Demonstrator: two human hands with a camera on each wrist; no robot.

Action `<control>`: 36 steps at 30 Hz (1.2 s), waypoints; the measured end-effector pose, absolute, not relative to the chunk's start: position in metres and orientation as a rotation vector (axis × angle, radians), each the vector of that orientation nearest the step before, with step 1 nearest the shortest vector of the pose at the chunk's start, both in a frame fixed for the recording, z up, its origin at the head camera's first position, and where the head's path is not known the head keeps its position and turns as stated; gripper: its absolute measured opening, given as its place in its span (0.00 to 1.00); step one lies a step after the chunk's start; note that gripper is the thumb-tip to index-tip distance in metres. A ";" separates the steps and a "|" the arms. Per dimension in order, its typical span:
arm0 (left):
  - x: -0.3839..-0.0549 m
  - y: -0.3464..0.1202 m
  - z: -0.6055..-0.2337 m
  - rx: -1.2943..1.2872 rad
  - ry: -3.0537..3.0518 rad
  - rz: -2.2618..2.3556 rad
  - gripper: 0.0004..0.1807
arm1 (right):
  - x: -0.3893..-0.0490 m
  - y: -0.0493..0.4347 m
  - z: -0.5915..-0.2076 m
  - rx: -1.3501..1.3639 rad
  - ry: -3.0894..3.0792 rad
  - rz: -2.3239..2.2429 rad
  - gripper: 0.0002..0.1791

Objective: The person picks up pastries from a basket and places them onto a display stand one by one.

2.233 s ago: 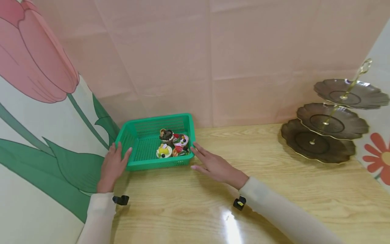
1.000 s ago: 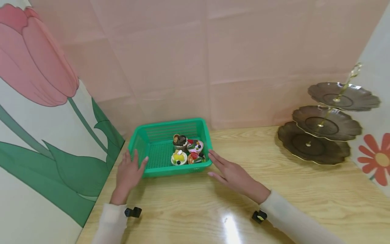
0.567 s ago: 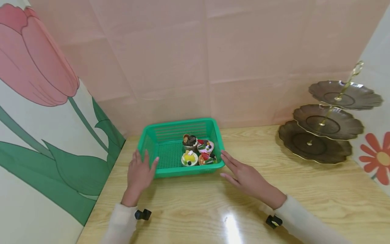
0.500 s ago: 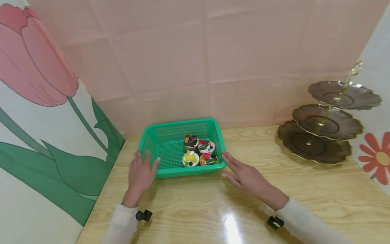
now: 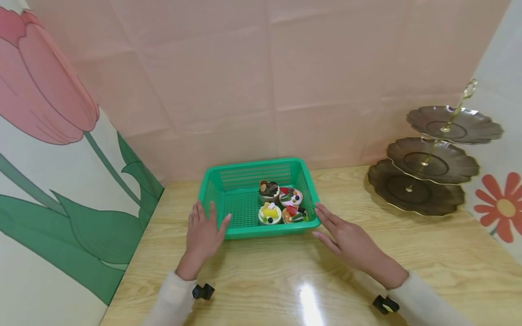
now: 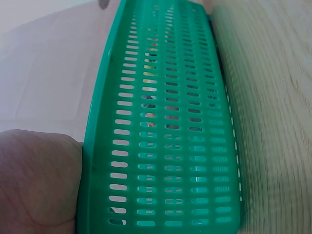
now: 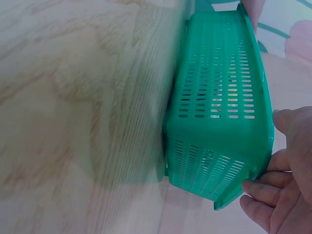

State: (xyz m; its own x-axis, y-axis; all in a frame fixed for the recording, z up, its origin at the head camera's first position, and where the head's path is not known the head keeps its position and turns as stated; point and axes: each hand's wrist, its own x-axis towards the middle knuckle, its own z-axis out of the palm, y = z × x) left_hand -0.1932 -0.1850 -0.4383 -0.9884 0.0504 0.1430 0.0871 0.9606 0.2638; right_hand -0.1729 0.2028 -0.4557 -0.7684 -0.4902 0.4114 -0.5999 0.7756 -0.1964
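A green plastic basket (image 5: 261,233) with slotted walls rests on the wooden table. Cupcakes sit in its right half: a chocolate one (image 5: 269,192), a yellow-topped one (image 5: 270,213), a pink one (image 5: 291,197) and an orange tart (image 5: 294,215) with fruit. My left hand (image 5: 204,235) lies at the basket's left front corner, fingers extended along that side. In the left wrist view the hand (image 6: 39,180) touches the rim. My right hand (image 5: 352,242) has its fingertips against the right end. The right wrist view shows this hand (image 7: 292,187) with fingers along the end wall and the thumb by the rim.
A three-tier brown serving stand (image 5: 424,164) with a gold post stands at the table's right rear. A pink cloth backdrop (image 5: 228,90) rises behind the basket. A tulip-patterned panel (image 5: 53,181) borders the left side, and a flower-patterned panel (image 5: 505,208) the right.
Both hands and the basket between them have slid to the right along the table, away from the left panel. The cupcakes travelled with it. The stand stays in place.
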 end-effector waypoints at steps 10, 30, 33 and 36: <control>-0.192 -0.153 -0.437 -0.156 -2.974 -0.405 0.47 | -0.165 0.231 -0.456 0.735 -2.610 0.478 0.35; -0.186 -0.115 -0.436 -0.275 -2.982 -0.501 0.52 | -0.155 0.261 -0.456 0.615 -2.547 0.479 0.33; -0.185 -0.119 -0.433 -0.272 -2.994 -0.511 0.52 | -0.156 0.258 -0.457 0.613 -2.533 0.476 0.33; -0.187 -0.128 -0.427 -0.290 -2.988 -0.533 0.52 | -0.156 0.252 -0.458 0.609 -2.521 0.480 0.33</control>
State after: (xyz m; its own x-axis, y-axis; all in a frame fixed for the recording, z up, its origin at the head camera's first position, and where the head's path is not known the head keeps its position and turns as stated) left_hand -0.1869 -0.1279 -0.4271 -0.9777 0.1698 0.1236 0.2020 0.9210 0.3332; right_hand -0.1559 0.2524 -0.4578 -0.7756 -0.3261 0.5405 -0.5019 0.8378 -0.2147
